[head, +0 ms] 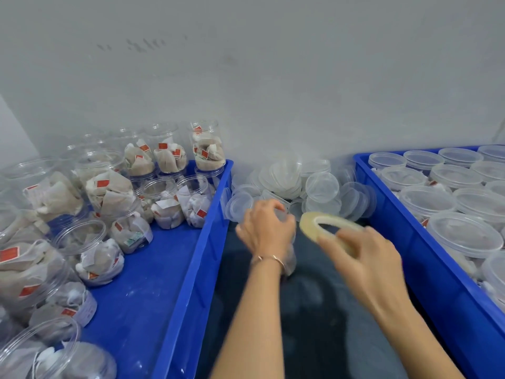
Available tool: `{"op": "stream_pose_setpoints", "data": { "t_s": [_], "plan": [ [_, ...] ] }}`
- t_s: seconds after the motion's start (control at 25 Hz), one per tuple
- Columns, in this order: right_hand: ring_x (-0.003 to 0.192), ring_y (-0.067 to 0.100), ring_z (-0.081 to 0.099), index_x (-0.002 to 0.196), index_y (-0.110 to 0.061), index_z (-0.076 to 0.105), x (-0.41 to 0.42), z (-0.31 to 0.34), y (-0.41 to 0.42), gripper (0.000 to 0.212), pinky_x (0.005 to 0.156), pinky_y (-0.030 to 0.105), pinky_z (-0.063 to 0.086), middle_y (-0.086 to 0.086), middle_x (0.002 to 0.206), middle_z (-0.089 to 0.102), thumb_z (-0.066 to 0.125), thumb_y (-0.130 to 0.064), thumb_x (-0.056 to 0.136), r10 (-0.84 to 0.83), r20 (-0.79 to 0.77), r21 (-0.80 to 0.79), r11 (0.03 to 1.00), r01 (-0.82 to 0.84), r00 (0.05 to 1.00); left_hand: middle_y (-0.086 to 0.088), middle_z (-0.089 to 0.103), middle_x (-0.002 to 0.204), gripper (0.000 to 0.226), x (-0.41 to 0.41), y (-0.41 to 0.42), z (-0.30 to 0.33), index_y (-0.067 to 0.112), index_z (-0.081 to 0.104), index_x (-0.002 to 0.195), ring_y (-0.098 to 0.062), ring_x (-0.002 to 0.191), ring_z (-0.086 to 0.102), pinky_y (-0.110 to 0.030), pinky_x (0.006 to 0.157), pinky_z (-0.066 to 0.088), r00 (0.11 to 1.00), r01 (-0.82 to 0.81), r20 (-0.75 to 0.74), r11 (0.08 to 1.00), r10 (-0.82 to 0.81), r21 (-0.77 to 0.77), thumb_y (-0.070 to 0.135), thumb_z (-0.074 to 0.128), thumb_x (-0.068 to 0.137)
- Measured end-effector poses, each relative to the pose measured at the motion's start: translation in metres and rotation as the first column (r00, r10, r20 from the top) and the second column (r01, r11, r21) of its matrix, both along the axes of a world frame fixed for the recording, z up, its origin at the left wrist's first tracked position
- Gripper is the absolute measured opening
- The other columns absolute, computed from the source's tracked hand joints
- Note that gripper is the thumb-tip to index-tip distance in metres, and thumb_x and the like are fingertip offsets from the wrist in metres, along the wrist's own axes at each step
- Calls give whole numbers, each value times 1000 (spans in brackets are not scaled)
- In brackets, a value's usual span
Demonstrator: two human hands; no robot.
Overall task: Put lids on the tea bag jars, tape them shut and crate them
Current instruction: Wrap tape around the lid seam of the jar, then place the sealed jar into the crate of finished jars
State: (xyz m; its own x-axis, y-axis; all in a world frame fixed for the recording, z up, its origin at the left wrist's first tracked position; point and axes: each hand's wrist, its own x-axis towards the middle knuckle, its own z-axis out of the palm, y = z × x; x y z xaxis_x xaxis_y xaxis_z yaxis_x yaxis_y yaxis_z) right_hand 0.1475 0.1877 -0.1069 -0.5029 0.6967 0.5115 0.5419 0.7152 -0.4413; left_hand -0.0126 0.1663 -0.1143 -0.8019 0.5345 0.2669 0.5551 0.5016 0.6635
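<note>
Blue crates (218, 203) — open jars (164, 201), lidded jars (464, 231)

The open jars (161, 198) are clear, glossy plastic, and the bags inside look like soft, matt paper or fabric mesh with red paper tags. Both crates (210, 214) are smooth, shiny blue plastic, the left one's floor dusted white. The loose lids (322, 187) are translucent plastic. The tape roll (328, 228) is yellowish and semi-glossy. The bracelet (270, 259) looks metallic.
</note>
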Motion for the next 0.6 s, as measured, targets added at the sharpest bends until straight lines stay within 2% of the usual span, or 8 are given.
{"op": "stream_pose_setpoints", "data": {
  "t_s": [0.08, 0.12, 0.2, 0.28, 0.32, 0.4, 0.52, 0.6],
  "plan": [
    [69, 15, 40, 60, -26, 34, 16, -9, -4, 39, 55, 31, 27, -11, 58, 38, 48, -55, 81, 50, -120, 161, 987, -30, 992, 11, 60, 95, 12, -24, -2, 10, 32, 66, 93, -17, 96, 57, -36, 84, 44, 987, -3, 160, 999, -3, 35, 35, 65, 81],
    [73, 16, 42, 61, -26, 35, 19, -13, 5, 38, 57, 32, 30, -12, 60, 40, 46, -55, 83, 32, -109, 146, 989, -16, 994, 13, 60, 93, 12, -26, -5, 8, 32, 67, 91, -16, 93, 57, -33, 80, 44, 987, 46, 155, 999, -49, 27, 37, 66, 80],
    [90, 21, 47, 66, -20, 48, 6, -21, 34, 41, 64, 38, 39, -11, 72, 52, 46, -54, 88, -26, 9, -54, 998, 26, 1000, 18, 62, 93, 10, -8, -12, -1, 34, 67, 86, -11, 91, 57, -32, 77, 44, 993, 121, 14, 992, -121, 19, 39, 66, 77],
    [106, 20, 46, 81, -17, 55, -18, -32, 52, 39, 77, 40, 44, -6, 92, 58, 46, -54, 92, 22, 237, -112, 994, 5, 971, 19, 64, 97, 8, 16, -16, -11, 33, 68, 83, -8, 96, 57, -38, 82, 47, 980, 143, -150, 986, -129, 84, 39, 65, 78],
    [111, 19, 44, 90, -18, 57, -30, -40, 57, 38, 82, 39, 43, -6, 100, 58, 46, -55, 92, 66, 316, -119, 992, -30, 947, 19, 64, 100, 11, 20, -18, -13, 32, 69, 83, -7, 100, 56, -42, 85, 47, 977, 149, -170, 980, -126, 132, 41, 64, 81],
    [119, 18, 38, 112, -20, 57, -46, -56, 61, 41, 94, 40, 41, -5, 117, 53, 51, -55, 91, 211, 317, -210, 966, -149, 925, 17, 60, 116, 18, 12, -24, -16, 33, 70, 93, -9, 118, 47, -45, 96, 44, 972, 184, -171, 977, -164, 110, 47, 63, 84],
    [139, 18, 10, 144, -46, 23, -51, -64, 61, 79, 107, 61, 26, -7, 145, 21, 65, -58, 78, 313, 285, -280, 931, -234, 906, 9, 28, 150, 44, -2, -41, -22, 39, 58, 123, -19, 137, 24, -39, 108, 33, 963, 220, -144, 972, -229, -77, 42, 70, 80],
    [145, 17, -3, 143, -58, -2, -52, -58, 56, 108, 109, 64, 21, -13, 152, 4, 74, -59, 66, 413, 297, -248, 904, -348, 861, 3, 21, 150, 58, 0, -48, -20, 42, 48, 132, -27, 133, 31, -41, 107, 36, 988, 150, 28, 988, -149, -40, 37, 72, 79]
  ]
}}
